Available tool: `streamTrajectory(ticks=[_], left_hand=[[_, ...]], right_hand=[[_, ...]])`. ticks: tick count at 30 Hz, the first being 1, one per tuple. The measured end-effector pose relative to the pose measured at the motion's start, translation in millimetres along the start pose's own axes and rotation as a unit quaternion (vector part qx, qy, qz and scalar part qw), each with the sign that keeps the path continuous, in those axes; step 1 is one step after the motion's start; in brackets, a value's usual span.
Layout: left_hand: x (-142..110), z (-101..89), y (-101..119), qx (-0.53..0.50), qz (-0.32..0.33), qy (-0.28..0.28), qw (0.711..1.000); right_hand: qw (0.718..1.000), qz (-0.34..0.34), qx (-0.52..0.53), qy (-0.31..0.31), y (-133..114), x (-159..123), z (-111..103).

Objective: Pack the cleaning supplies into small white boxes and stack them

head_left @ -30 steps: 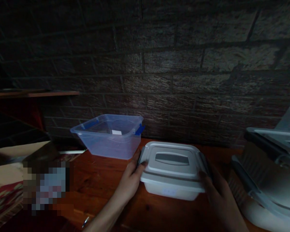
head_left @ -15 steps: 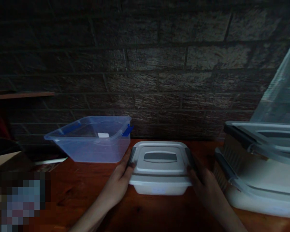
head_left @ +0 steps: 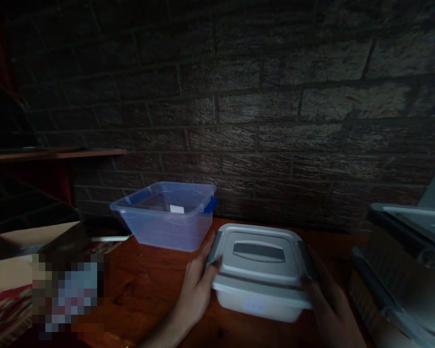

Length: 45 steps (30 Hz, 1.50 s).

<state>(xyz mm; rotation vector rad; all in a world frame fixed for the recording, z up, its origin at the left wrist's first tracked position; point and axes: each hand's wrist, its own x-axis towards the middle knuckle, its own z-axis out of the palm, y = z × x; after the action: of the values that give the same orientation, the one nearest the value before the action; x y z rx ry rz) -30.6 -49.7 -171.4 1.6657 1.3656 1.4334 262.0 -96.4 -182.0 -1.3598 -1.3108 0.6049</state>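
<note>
A white plastic storage container (head_left: pixel 253 302) with a light grey lid (head_left: pixel 261 266) is between my hands over the wooden table. Dark grey clips run down both its sides, and a dark oval panel marks the middle of the lid. My left hand (head_left: pixel 197 273) is closed around the left side, its thumb by the lid's edge. On the opposite side my right hand (head_left: pixel 331 299) grips the edge, partly in shadow. Whether the container's base touches the table I cannot tell.
Behind my left hand stands a clear open bin (head_left: pixel 166 229) with blue latches. Stacked lidded containers (head_left: pixel 402 275) fill the right edge. A cardboard box (head_left: pixel 39 234) sits at left below a wooden shelf (head_left: pixel 58 153). A dark brick wall (head_left: pixel 239 121) closes off the back.
The view has swung left, so everything sits further right in it. Both hands keep their hold on the storage container, which now appears slightly turned.
</note>
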Motion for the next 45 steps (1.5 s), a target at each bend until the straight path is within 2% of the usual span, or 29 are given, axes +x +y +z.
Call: streamTrajectory(ticks=[3,6,9,12,14,18,20,24,28,33,36,41,45], left_hand=[[1,-0.6,5,0.004,-0.004,-0.004,1.000],[3,-4.1,10,0.022,-0.006,-0.011,1.000],[7,-13.4,11,0.052,0.010,-0.047,0.997],[14,-21.2,8,0.062,0.028,-0.086,0.994],[17,-20.5,1,0.031,0.021,-0.079,0.996],[16,-9.2,-13,-0.071,-0.024,-0.027,0.997],[13,-5.5,-15,-0.084,-0.027,-0.022,0.996],[8,-7.2,-6,-0.075,-0.006,-0.053,0.996],[7,-11.3,2,-0.047,-0.011,-0.059,0.997],[10,-18.2,1,-0.036,-0.010,-0.082,0.996],[11,-18.1,-2,-0.080,-0.027,-0.101,0.991],[4,-5.0,-4,-0.203,-0.080,-0.073,0.973],[-6,1.5,13,-0.155,-0.042,-0.060,0.985]], right_hand=[[1.000,-0.001,0.002,0.004,-2,0,1],[1.000,-0.006,-0.008,-0.018,-2,3,-2],[0.998,-0.027,-0.036,-0.049,-5,7,-6],[0.996,-0.058,-0.042,-0.050,-7,13,-9],[0.997,-0.063,-0.022,-0.048,-7,15,-7],[0.998,-0.041,0.010,-0.041,-3,15,-1],[0.998,-0.034,0.011,-0.044,-2,13,0],[0.998,-0.011,0.034,-0.056,0,9,-4],[0.998,0.006,0.040,-0.051,6,10,-7],[0.998,0.003,0.032,-0.056,5,13,-3],[0.997,-0.001,0.067,-0.039,-1,8,0],[0.994,0.023,0.105,-0.013,-10,-2,3],[0.993,-0.002,0.114,-0.020,-14,-1,4]])
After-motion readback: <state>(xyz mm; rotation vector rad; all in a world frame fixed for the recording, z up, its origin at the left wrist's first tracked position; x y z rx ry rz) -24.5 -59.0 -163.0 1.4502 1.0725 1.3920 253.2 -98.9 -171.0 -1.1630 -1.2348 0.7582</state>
